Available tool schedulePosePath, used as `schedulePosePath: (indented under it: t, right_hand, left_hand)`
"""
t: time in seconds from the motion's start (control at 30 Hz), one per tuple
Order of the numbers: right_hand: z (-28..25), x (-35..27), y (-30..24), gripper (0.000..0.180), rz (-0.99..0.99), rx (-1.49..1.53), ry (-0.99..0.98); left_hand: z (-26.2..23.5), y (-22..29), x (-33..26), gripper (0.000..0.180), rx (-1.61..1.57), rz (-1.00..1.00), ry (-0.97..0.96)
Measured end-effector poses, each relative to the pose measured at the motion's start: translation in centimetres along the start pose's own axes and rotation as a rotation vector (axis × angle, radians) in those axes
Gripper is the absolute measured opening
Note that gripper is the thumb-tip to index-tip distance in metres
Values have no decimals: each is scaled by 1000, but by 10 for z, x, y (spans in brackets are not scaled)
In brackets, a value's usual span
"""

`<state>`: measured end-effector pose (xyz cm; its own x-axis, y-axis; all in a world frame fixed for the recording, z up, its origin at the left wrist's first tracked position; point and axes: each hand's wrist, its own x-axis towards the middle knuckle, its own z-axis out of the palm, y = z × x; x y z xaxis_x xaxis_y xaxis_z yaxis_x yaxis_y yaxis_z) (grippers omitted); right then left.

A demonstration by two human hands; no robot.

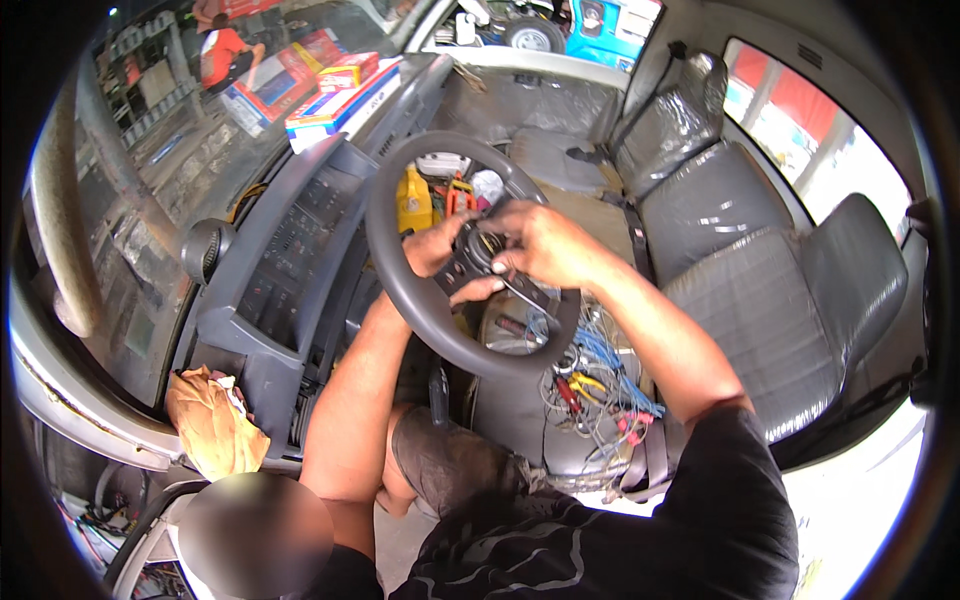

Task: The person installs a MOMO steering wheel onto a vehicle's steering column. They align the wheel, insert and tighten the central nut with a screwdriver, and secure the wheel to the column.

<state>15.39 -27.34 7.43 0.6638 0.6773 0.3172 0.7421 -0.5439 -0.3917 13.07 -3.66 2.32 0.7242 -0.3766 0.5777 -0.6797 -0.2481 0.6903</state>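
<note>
A dark grey steering wheel (391, 262) fills the middle of the view, and both my hands are at its centre. My left hand (432, 248) reaches in past the rim from the left, its fingers bent against the hub (484, 245) and partly hidden by a spoke. From the right, my right hand (545, 243) curls its thumb and fingers round the hub's round middle part. Whether a small piece is pinched there cannot be made out. Below the wheel, on the seat, lie a tangle of blue and grey wires (610, 365) and red-handled pliers (567, 393).
Beyond the wheel sit a yellow bottle (413, 200) and an orange item (459, 192). Plastic-covered seats (735, 310) line the right. A crumpled brown paper bag (215, 420) lies by the dashboard (285, 250). Outside the windscreen are boxes (335, 105) and a person in red (222, 55).
</note>
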Motion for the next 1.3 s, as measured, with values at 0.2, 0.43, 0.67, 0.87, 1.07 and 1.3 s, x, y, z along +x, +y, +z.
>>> schedulePosePath:
  t: [0.2, 0.43, 0.67, 0.87, 1.07, 1.3]
  right_hand:
    - [3, 10, 5, 41, 60, -26, -39]
    - [-3, 16, 3, 27, 14, -99, -12]
    - [6, 16, 7, 30, -1, -210, 44]
    - [10, 19, -3, 30, 108, -410, 24]
    - [19, 18, 1, 31, 120, -376, 50]
    - [36, 46, 6, 38, 227, -511, -45]
  left_hand:
    - [1, 11, -7, 79, 9, -108, -48]
    - [10, -25, -3, 68, 121, -123, -17]
    - [-5, -44, 10, 72, 244, -120, -99]
    - [-4, -46, 18, 73, 178, -174, -109]
    - [-15, -58, 19, 67, 251, -111, -202]
    - [-12, -57, 29, 64, 270, -79, -228]
